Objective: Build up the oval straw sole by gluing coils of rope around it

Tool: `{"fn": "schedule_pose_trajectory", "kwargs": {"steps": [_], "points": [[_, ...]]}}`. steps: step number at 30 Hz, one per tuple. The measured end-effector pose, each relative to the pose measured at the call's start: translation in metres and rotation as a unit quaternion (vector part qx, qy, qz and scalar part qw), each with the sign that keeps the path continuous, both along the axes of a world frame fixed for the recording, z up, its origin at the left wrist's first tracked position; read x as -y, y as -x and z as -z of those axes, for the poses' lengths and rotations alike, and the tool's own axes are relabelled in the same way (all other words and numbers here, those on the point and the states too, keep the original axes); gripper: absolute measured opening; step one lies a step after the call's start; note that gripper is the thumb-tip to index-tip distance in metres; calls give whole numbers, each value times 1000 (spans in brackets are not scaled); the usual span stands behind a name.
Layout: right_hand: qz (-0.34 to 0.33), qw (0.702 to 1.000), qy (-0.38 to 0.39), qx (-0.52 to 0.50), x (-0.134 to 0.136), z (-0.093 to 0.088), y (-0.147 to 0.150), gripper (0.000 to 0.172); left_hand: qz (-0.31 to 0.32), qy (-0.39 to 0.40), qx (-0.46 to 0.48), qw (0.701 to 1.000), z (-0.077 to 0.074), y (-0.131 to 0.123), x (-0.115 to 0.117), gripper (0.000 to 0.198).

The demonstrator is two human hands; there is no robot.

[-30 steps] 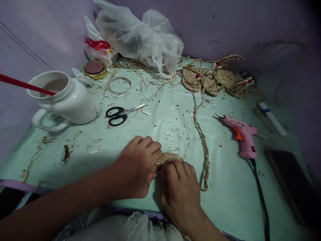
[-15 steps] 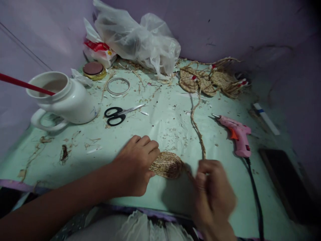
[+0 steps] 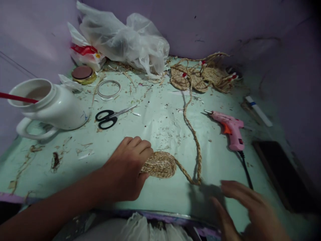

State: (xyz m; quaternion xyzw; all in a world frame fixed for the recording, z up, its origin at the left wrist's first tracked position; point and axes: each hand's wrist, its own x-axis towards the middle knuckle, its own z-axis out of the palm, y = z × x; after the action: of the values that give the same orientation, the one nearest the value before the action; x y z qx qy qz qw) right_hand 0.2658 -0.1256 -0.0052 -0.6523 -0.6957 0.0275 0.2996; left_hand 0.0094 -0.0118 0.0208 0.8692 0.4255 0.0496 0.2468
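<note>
The left hand (image 3: 131,164) keeps a closed grip on the left end of an oval coil (image 3: 162,164), thumb underneath on the near side and fingers curled over its top. The right hand (image 3: 250,211) is spread, thumb and fingers well apart, over the near edge of the bench (image 3: 163,195) toward its right corner.

A braided rope (image 3: 199,157) leaves the coil's right end, bends sharply just left of the right hand, then runs toward the far edge and a pile of coiled pieces (image 3: 198,78). Between rope and right edge lie a pink glue gun (image 3: 232,129), its black cable (image 3: 246,170) passing behind the right hand, and a dark flat slab (image 3: 278,174). Scissors (image 3: 115,114) and a white mug (image 3: 67,107) sit to the left.

The coil lies near the middle of the near edge, its long axis roughly parallel to that edge, rounded end pointing right.
</note>
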Motion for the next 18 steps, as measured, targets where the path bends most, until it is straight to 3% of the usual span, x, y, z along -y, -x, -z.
{"fn": "schedule_pose_trajectory", "kwargs": {"steps": [2,5,10,14,16,18], "points": [[-123,992,15,-11,-22,-15,28,13,-1,-3,-4,1000,1,-1,0,29],[-235,971,5,-43,-34,-9,45,14,4,-11,-21,1000,1,-3,-1,24],[-276,960,-30,-44,-52,12,59,21,39,0,-57,998,-4,-9,-5,14],[-264,960,-32,-84,-57,17,64,26,33,14,-36,999,-5,-5,-5,16],[-267,959,-31,-87,-56,17,64,27,14,24,4,1000,0,3,-3,29],[-277,957,-34,-79,-56,16,63,30,-8,43,36,998,5,12,-2,57]]}}
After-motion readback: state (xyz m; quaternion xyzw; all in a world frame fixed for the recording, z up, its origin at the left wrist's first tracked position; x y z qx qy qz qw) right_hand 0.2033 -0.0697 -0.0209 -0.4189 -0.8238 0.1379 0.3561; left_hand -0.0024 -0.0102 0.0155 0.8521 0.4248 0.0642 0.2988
